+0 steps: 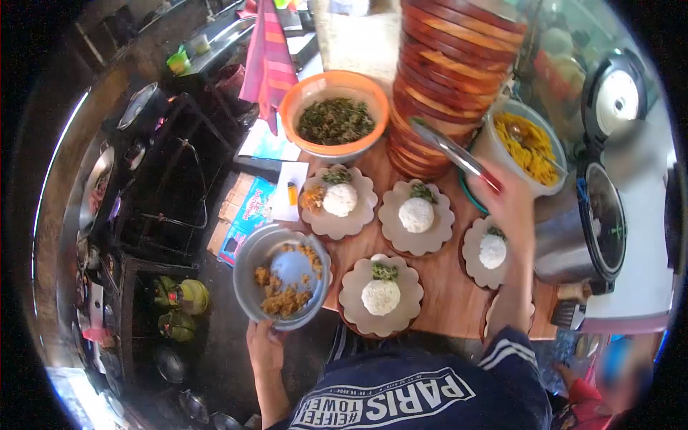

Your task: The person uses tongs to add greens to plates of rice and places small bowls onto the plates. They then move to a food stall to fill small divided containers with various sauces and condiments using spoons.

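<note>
My left hand (264,342) grips the rim of a grey basin (242,290) holding clumps of brown crumbly food (283,304), off the table's left edge. Raised over the right side of the table, my right hand (507,197) is closed around metal tongs (453,148) with a red grip; their tips point toward the tall stack. Several scalloped plates carry rice mounds and chopped greens: a front plate (351,314), a middle plate (446,240), and a right plate (471,247) beside my right forearm. The back left plate (358,222) also has brown food on it.
An orange basin (288,118) of cooked greens stands at the back, beside a tall stack of brown dishes (455,72). Right of it are a white tub (498,158) of yellow food and an open rice cooker (566,247). A stove (172,179) lies left; another person (591,401) is lower right.
</note>
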`<state>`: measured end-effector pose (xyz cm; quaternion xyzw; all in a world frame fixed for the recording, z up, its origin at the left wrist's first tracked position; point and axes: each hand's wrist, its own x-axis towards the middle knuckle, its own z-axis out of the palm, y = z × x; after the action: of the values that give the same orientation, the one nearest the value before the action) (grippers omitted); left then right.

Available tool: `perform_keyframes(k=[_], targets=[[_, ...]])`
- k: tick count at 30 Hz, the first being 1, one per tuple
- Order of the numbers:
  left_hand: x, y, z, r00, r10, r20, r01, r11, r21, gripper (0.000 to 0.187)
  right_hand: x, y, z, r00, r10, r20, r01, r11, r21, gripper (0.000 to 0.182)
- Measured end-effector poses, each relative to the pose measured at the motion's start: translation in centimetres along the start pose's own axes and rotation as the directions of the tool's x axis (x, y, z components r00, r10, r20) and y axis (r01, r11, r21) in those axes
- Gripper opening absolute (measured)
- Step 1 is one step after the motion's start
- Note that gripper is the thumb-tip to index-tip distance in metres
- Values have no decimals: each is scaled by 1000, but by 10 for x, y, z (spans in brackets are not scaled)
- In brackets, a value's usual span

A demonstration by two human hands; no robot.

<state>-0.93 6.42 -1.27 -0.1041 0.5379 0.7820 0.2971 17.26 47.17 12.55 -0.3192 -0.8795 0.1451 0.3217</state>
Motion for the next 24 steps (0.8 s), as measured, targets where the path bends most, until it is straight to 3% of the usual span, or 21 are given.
perform_keyframes(k=[2, 3, 5, 7, 9, 10, 14, 17, 23, 24], targets=[[8, -6, -6, 997, 54, -53, -54, 999, -5, 42, 56, 2, 72, 978, -206, -41, 194, 962, -195, 31], [12, -10, -22, 992, 93, -85, -95, 995, -19, 42, 81, -11, 104, 989, -141, 45, 148, 963, -226, 25], [14, -31, -43, 986, 105, -129, -107, 994, -13, 40, 126, 18, 180, 973, -217, 82, 232, 904, -359, 19], [21, -37, -52, 980, 107, -165, -111, 994, -12, 38, 168, 13, 229, 953, 72, 295, 93, 856, -509, 16], [23, -34, -56, 957, 130, -258, -152, 986, -67, 38, 194, 18, 268, 940, 68, 333, 131, 831, -540, 15], [19, -10, -81, 959, 108, -261, -136, 986, -94, 37, 202, -12, 272, 929, 77, 362, 162, 795, -585, 15], [23, -12, -96, 948, 98, -304, -133, 987, -95, 42, 214, -5, 309, 904, 123, 408, 194, 734, -651, 17], [32, -12, -87, 953, 89, -290, -127, 985, -117, 35, 216, 4, 309, 921, 93, 379, 184, 752, -633, 17], [39, -5, -79, 977, 71, -199, -95, 989, -111, 41, 196, -20, 229, 915, 161, 370, 106, 789, -605, 21], [52, -9, -73, 983, 70, -170, -86, 992, -93, 41, 192, -7, 228, 942, 85, 325, 114, 830, -546, 23]])
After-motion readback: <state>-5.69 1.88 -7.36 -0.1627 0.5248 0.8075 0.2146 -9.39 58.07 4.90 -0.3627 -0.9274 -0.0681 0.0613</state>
